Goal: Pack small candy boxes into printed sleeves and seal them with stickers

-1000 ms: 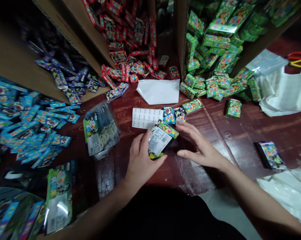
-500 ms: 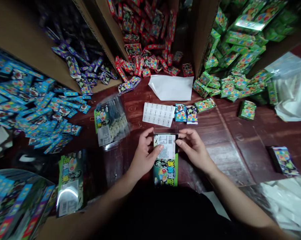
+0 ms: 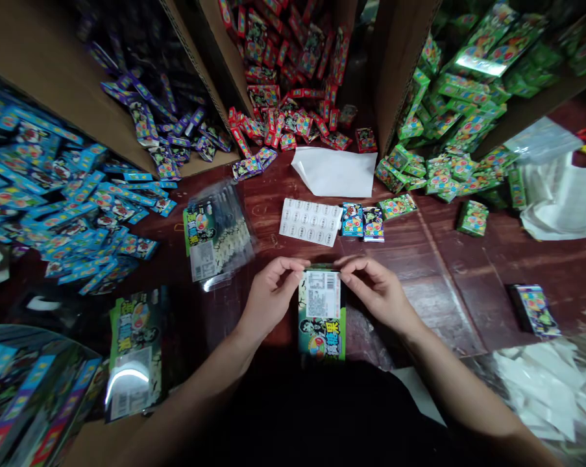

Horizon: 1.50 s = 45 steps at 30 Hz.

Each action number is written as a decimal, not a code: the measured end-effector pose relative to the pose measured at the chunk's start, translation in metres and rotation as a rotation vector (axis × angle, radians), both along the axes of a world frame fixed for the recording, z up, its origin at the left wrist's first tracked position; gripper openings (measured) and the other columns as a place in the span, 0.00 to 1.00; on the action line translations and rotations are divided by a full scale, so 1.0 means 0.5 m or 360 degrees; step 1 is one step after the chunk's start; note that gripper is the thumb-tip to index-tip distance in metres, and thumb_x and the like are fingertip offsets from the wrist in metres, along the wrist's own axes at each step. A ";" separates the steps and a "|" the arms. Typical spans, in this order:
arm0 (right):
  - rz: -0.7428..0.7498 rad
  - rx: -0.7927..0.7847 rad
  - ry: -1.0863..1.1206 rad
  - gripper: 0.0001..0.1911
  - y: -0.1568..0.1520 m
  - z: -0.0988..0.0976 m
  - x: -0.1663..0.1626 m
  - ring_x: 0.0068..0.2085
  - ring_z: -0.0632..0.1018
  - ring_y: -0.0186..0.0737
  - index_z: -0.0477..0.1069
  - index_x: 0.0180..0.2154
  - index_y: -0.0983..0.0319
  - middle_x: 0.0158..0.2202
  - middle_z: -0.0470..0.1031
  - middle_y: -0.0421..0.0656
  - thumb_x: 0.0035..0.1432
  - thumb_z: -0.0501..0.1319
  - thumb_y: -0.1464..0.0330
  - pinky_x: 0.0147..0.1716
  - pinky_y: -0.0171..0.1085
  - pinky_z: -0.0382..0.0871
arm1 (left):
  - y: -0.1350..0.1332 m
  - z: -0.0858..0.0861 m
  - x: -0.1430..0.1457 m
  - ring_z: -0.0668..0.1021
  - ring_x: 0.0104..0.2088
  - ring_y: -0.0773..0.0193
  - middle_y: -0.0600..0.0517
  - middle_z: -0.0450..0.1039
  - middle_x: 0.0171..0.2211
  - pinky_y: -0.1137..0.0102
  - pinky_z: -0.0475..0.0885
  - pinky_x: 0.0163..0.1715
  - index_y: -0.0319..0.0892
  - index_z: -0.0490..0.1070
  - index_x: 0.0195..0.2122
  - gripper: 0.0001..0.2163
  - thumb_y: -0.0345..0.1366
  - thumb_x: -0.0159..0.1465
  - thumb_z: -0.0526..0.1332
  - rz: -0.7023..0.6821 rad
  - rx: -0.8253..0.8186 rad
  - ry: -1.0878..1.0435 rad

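Observation:
A candy package (image 3: 320,331) with dark green print and a white barcode label lies close in front of my body. My left hand (image 3: 276,288) pinches its top left corner between thumb and fingers. At the top right corner my right hand (image 3: 370,285) does the same, fingers bent and thumb on the edge. Just beyond my hands are a white sheet of round stickers (image 3: 309,222), a small blue candy box (image 3: 352,219) and a small purple candy box (image 3: 373,224). The package's lower end runs close to my dark clothing.
Cardboard boxes spill small purple (image 3: 141,123), red (image 3: 293,117) and green candy boxes (image 3: 461,162); blue ones (image 3: 78,201) heap at left. A stack of clear printed packages (image 3: 219,233) and another package (image 3: 135,353) lie left. White paper (image 3: 336,172) lies ahead, plastic scraps (image 3: 540,389) lower right.
Both hands have moved in to the package's top corners. The clear flap that stood out at the top no longer sticks up. The view has shifted slightly.

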State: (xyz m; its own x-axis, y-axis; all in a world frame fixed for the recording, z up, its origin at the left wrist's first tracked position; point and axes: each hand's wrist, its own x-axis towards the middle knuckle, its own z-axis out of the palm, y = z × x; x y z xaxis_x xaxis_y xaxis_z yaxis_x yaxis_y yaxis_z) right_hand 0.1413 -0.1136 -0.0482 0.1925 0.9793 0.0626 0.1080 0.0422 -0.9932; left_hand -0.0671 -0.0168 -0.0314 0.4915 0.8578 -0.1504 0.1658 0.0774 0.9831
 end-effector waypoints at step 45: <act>0.0267 -0.0473 -0.0158 0.09 0.079 0.075 0.042 0.32 0.79 0.37 0.79 0.35 0.59 0.33 0.82 0.41 0.60 0.67 0.60 0.35 0.38 0.74 | 0.096 0.037 0.015 0.81 0.36 0.62 0.50 0.82 0.35 0.65 0.75 0.41 0.42 0.80 0.36 0.08 0.40 0.63 0.65 -0.0455 -0.0153 0.0272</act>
State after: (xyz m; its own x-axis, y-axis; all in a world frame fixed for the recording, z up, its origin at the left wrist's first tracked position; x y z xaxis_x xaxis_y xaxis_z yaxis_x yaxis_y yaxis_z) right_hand 0.1622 -0.0742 -0.0107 0.0346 0.9750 -0.2193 0.2207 -0.2215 -0.9499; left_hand -0.0598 0.0314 -0.0126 0.6703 0.6671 -0.3250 0.3560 0.0952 0.9296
